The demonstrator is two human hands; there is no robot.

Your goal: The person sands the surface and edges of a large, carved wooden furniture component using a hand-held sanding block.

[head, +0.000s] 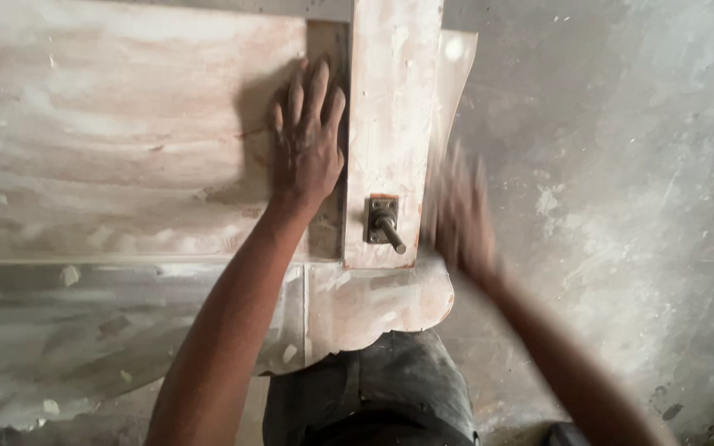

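The left hand lies flat with fingers spread on the pale wooden panel, just left of the upright wooden post. The right hand is a blur against the post's right edge, so I cannot tell whether it grips anything. A metal bolt on a small plate sticks out near the post's lower end, between the two hands.

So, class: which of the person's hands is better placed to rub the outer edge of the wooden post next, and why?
The right hand, probably. It is already at the outer edge of the wooden post, blurred in motion. The left hand lies flat on the panel on the post's other side, seemingly bracing the piece.
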